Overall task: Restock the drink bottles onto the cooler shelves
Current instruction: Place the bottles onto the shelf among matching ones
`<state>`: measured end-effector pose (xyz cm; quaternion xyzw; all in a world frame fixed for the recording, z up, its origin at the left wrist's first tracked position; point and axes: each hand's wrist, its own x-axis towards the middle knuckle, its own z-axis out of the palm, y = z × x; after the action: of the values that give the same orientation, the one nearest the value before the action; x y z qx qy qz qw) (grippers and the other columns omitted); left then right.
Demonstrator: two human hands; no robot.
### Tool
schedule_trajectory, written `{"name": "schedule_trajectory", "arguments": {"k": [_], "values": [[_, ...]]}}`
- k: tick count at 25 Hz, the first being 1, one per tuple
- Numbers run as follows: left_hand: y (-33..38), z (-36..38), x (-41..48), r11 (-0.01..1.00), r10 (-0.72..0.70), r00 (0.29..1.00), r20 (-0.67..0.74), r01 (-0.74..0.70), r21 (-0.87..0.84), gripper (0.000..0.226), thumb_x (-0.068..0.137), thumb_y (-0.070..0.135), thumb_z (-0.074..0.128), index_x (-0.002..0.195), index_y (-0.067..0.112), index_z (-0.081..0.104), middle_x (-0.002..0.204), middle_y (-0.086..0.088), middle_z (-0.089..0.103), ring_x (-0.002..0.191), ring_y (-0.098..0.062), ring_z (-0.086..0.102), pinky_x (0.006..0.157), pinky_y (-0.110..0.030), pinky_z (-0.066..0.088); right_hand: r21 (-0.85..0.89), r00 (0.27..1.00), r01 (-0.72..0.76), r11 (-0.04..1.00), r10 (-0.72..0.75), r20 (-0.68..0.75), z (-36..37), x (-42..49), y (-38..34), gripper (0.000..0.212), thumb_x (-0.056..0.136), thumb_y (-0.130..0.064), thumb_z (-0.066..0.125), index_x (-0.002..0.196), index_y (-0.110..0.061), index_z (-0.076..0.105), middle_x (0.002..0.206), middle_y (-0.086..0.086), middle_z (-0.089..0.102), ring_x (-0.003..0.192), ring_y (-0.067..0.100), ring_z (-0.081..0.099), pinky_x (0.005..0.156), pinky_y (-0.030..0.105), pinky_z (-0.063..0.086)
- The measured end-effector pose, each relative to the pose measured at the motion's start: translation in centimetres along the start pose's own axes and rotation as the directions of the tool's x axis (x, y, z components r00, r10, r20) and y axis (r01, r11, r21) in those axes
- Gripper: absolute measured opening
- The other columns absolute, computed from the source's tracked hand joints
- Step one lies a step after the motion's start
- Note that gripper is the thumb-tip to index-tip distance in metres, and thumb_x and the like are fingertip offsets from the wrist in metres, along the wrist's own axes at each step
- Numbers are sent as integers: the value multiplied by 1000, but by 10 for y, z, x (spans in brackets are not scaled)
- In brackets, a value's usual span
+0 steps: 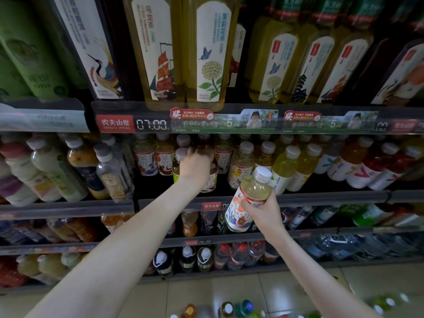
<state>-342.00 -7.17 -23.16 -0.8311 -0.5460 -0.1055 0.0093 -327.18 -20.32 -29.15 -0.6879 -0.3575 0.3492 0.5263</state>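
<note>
**Pale tea held ready, dark tea handled at the row front**

Gripped in the right hand: a pale bottle, white cap up and tilted toward the shelf. Fingers and thumb wrapped tight round the lower label. Probably gripped that low so the top half stays free to slide between neighbours. Carried in front of the shelf edge, not yet on it, just beside a row of like-labelled teas, which looks like its likely lane.

Reaching deeper, at mid-shelf: the left hand, laid over the shoulder and cap of a dark bottle at the front of its row. Fingers smeared by motion blur; draped over the top, but cannot tell whether clamped on it or merely pressing. Seemingly set there to seat or straighten that bottle, or to shove the row back and open a slot.

Waiting on the floor at the lower edge: more bottles, caps up, likely stock to be shelved.

Judged stage: mid-restock, one bottle in place or nearly so, one queued. Worth watching: tight rows, so a careless push could topple the neighbours.
</note>
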Motion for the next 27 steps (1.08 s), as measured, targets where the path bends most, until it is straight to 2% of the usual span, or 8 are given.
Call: {"name": "schedule_trajectory", "arguments": {"k": [2,5,8,14,19,21,23,27], "values": [[-1,2,9,997,-12,999,-34,14,75,40,91,21,58,128,7,49,117,-17,58,115,-33,47,86,-37,43,-6,1000,-5,1000,4,-10,-3,1,2,69,72,-12,81,127,-20,41,113,-4,61,104,11,60,92,35,49],[0,-4,20,984,3,997,-78,11,176,30,69,31,82,90,15,69,86,-7,67,94,-26,60,85,-31,44,-17,999,-17,1000,16,-31,-8,5,3,73,71,-14,83,131,-18,40,115,-2,60,107,15,59,94,38,49],[-4,2,30,994,-29,999,37,25,105,30,94,35,53,118,17,55,118,-8,60,125,-27,40,105,-36,20,-21,999,-24,999,23,-37,-13,7,3,74,71,-13,82,131,-17,40,115,-1,60,106,16,59,90,34,49],[-14,0,37,1000,-13,993,113,15,-15,47,95,40,48,138,20,40,134,-11,51,130,-30,35,106,-38,16,-37,998,-30,999,28,-55,-13,13,0,72,72,-12,81,130,-17,39,103,-13,57,99,11,57,88,32,47],[-37,19,-12,972,168,931,-323,-211,-103,37,85,27,60,117,8,59,113,-15,61,103,-38,54,89,-50,38,-53,999,-39,998,38,-5,1,11,-2,66,72,-17,82,125,-19,42,101,-15,58,94,4,58,84,28,47],[-32,19,-37,892,227,944,-240,-300,-337,37,87,26,56,120,11,58,114,-10,60,107,-32,53,91,-43,39,-39,998,-56,998,57,29,9,11,-5,67,71,-20,83,125,-18,43,104,-11,60,93,0,58,81,24,47],[-20,21,-58,778,282,959,-19,-240,-580,39,89,24,58,127,15,53,123,-3,57,114,-19,50,97,-31,39,-20,993,-88,996,89,75,17,9,-6,68,68,-24,85,123,-20,45,107,-7,64,97,6,62,86,30,51],[-6,32,-60,753,221,956,196,-40,-656,47,92,26,55,137,19,42,129,-4,55,101,-12,58,88,-25,48,-10,988,-104,995,104,118,13,-4,-5,60,70,-20,84,116,-22,46,107,-3,66,99,11,64,89,35,53]]}}
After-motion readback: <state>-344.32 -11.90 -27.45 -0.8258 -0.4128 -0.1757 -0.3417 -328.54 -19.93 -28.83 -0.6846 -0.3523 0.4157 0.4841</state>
